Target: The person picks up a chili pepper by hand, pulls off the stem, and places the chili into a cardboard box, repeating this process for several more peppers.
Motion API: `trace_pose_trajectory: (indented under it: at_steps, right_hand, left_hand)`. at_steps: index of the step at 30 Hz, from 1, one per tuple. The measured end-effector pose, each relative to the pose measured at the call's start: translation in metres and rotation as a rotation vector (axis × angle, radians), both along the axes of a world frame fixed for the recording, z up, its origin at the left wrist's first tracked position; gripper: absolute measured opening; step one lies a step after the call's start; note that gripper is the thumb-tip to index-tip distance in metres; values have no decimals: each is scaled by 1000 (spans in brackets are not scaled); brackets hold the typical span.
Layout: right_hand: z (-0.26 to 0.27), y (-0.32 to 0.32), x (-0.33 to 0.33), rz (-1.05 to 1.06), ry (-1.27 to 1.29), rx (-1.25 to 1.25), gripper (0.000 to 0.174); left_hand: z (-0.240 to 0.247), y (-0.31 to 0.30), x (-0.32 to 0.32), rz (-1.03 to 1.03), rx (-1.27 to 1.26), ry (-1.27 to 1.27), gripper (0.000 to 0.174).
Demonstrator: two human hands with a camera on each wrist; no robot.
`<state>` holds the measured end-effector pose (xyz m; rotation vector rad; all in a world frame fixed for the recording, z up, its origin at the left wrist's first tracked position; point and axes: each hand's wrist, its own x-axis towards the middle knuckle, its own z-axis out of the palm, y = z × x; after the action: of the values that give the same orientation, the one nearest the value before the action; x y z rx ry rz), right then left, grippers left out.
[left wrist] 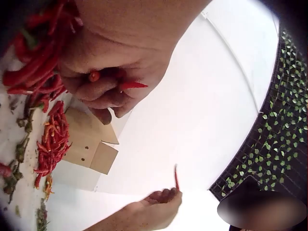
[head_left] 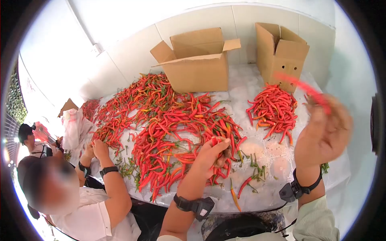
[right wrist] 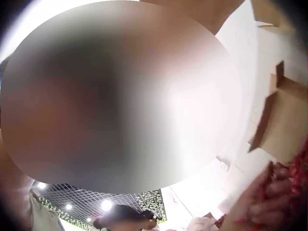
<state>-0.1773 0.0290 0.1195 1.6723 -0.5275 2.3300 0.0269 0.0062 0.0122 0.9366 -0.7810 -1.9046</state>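
Observation:
Raised over the right side of the table, my right hand point(head_left: 326, 134) pinches a long red chili pepper point(head_left: 303, 86); the left wrist view shows that chili point(left wrist: 176, 178) standing up from the fingertips. My left hand point(head_left: 210, 160) is curled around red chilies point(left wrist: 132, 85) at the near right edge of the large chili pile point(head_left: 161, 128). Between my hands lie green stems point(head_left: 254, 164). A smaller heap of red chilies point(head_left: 275, 105) is beyond them. The right wrist view is mostly blurred, and the right hand's work is hidden there.
Behind the large pile stands an open cardboard box point(head_left: 197, 72); a second box point(head_left: 281, 52) is behind the small heap. At the left, another person point(head_left: 80, 188) has both hands at the pile's edge. A loose red chili point(head_left: 244, 188) lies near the front edge.

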Motion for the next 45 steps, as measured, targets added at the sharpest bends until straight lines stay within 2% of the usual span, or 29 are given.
trace_pose_trajectory:
  at_steps: [2,4,6,8,10,12,15,17,18,22,23,27,36,39,45]
  right_hand:
    - [26,4,8,-9,-95,-131,21]
    - [40,-11,6,-141,-156,-215,22]
    - [60,-56,16,-270,-85,-228,23]
    - [71,-103,37,-148,23,236,21]
    - [49,-124,37,-68,188,612,20]
    - [22,-121,29,-48,205,586,19]
    - [-18,-97,8,63,375,865,18]
    - [-49,-83,-6,235,500,1017,18]
    - [-65,-72,-12,330,551,1102,18]
    - [-94,-33,-22,513,834,1178,15]
    - [-94,-26,-23,592,815,1286,20]
    - [-111,-15,-28,552,1081,1179,29]
    - [-126,-4,-27,505,1207,1045,17]
    - [-122,-3,-26,503,1187,1090,20]
    - [-120,-11,-23,646,846,1113,20]
  left_hand:
    - [-2,0,0,-8,-15,-10,15]
    - [0,1,-2,0,-13,-9,15]
    - [1,-1,-2,4,-19,-24,15]
    - [-1,3,-1,13,0,-43,15]
    - [2,1,0,32,8,-50,16]
    - [2,0,4,4,-8,16,16]
    - [-3,0,-3,62,-65,9,16]
    - [-9,4,-7,115,-46,8,11]
    - [-6,4,-7,78,-38,-28,12]
    - [-5,2,-7,-20,-94,-144,23]
    - [-4,2,-7,-29,-86,-156,23]
    - [-3,1,-8,-28,-71,-39,17]
    - [-4,1,-11,-51,-74,-124,15]
    - [-4,1,-10,-72,-81,-145,14]
    - [-2,4,-13,-77,-84,-223,18]
